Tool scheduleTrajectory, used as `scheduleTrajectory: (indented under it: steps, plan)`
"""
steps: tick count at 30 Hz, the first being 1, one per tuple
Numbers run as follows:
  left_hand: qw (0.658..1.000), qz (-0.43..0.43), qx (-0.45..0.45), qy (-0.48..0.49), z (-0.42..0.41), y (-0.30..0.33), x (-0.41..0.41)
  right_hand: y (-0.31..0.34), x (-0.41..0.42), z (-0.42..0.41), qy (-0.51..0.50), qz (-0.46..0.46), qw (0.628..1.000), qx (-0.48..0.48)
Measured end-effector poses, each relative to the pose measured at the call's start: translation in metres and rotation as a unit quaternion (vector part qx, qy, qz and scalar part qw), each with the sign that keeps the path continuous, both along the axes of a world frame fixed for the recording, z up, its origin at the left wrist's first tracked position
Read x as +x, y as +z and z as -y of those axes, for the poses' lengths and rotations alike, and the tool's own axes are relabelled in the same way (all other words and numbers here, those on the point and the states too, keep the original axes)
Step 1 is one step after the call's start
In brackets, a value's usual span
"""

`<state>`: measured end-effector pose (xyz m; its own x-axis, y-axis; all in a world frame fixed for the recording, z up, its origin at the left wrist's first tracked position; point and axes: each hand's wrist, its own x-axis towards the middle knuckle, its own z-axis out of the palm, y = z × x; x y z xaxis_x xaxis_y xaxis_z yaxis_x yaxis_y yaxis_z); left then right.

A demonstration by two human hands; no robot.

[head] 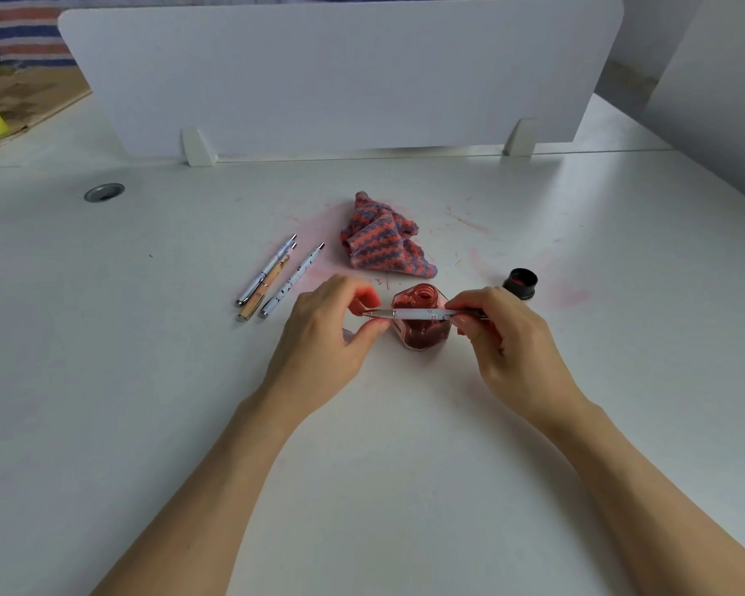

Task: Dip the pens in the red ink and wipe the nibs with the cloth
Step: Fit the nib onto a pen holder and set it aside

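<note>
Here, counted and placed:

Pens: four. One white pen [418,313] is held level across the front of the ink bottle, nib end toward the left; three more [276,279] lie side by side on the tabletop [147,380] to the left, angled toward the cloth.
Ink bottle: one [422,320], faceted clear glass with red ink, mouth open, standing between the two hands.
Cap: one [520,283], black, lying apart to the right of the bottle, red inside.
Cloth: one [383,238], crumpled, pink and purple stripes, just behind the bottle.
Left grip: the left hand [327,337] pinches the nib end of the held pen between thumb and fingertips; the fingertips are stained red.
Right grip: the right hand [504,337] is curled round the pen's rear end.
Edges: a white divider panel [340,71] stands on two feet along the far side; a grey cable port [104,192] sits far left.
Open room: broad bare tabletop near the person and to the far left; faint red smears around the cloth and cap.
</note>
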<state>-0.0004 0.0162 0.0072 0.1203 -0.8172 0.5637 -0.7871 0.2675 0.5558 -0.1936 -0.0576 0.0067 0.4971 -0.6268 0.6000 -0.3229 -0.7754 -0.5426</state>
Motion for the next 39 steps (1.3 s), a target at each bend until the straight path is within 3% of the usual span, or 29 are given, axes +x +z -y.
scheduleTrajectory:
  steps: [3,7,10,19,22,27,35,39]
  plan:
    - [1.0,-0.025,0.002,-0.012,-0.001,0.003,-0.002,0.001,0.0,0.0,-0.001,0.003,1.0,0.0]
    - [1.0,0.017,-0.021,-0.008,0.0,0.003,-0.001,0.0,0.0,0.0,0.003,0.002,1.0,-0.001]
    - [1.0,-0.014,-0.012,-0.014,-0.001,0.004,0.0,0.0,0.0,0.0,0.004,0.004,1.0,0.007]
    - [0.997,0.061,-0.038,-0.031,0.003,0.003,0.005,0.004,-0.001,-0.003,0.003,-0.011,1.0,0.004]
    - [0.997,0.061,0.006,-0.039,0.001,0.006,0.014,0.003,0.0,-0.004,-0.001,-0.023,1.0,0.021]
    - [0.982,0.153,0.085,0.072,-0.006,0.003,0.048,0.0,0.0,-0.003,-0.014,-0.055,0.998,0.032]
    - [0.975,0.158,0.137,0.071,-0.002,-0.004,0.054,0.001,0.001,-0.006,-0.008,-0.064,0.998,-0.003]
    - [0.984,0.112,0.124,0.058,-0.003,-0.001,0.053,0.004,0.001,-0.005,-0.017,-0.051,0.998,-0.032]
